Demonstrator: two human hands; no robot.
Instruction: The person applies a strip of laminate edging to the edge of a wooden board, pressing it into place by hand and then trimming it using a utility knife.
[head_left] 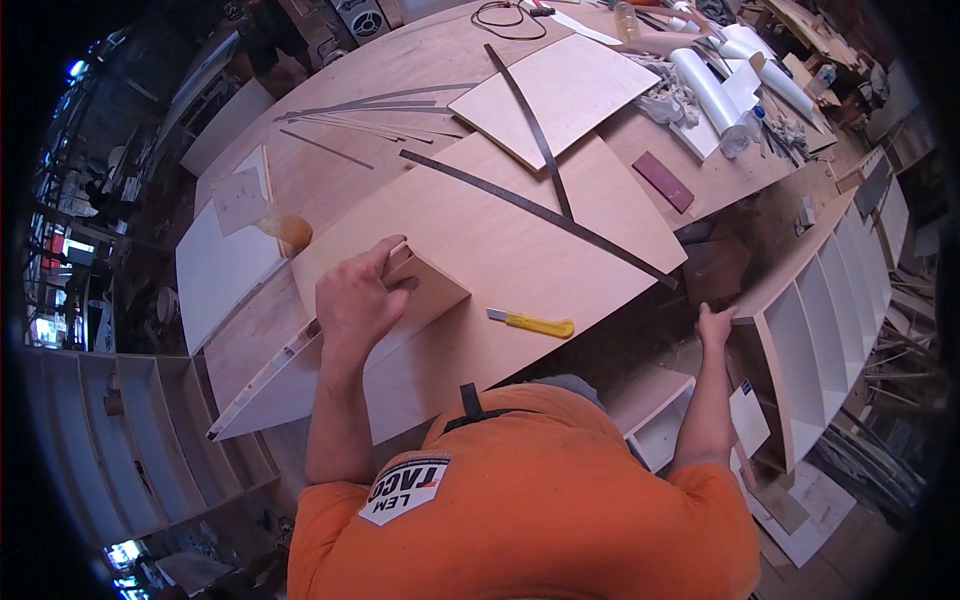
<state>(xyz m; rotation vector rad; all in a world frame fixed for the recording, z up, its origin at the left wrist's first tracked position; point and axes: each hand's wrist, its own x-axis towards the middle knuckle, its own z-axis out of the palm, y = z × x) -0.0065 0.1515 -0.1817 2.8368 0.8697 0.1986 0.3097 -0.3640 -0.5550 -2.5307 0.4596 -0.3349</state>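
Observation:
My left hand (356, 300) is closed over the upper edge of a wooden panel (432, 283) that stands tilted on the worktable. The panel's narrow edge runs toward the near left. To the right of it lies a yellow utility knife (540, 324) with its blade out, touched by neither hand. Off the table's right side, my right hand (714, 326) grips the near corner of a wooden shelf unit (766, 360) with white compartments. Some of its fingers are hidden behind that corner.
Dark edging strips (540, 216) cross a large board (400, 215) and a smaller panel (560, 100). A maroon block (662, 182) lies near the table's right edge. White rolls (708, 88) and clutter crowd the far right. An orange-brown lump (296, 233) sits at left, above another shelf unit (130, 430).

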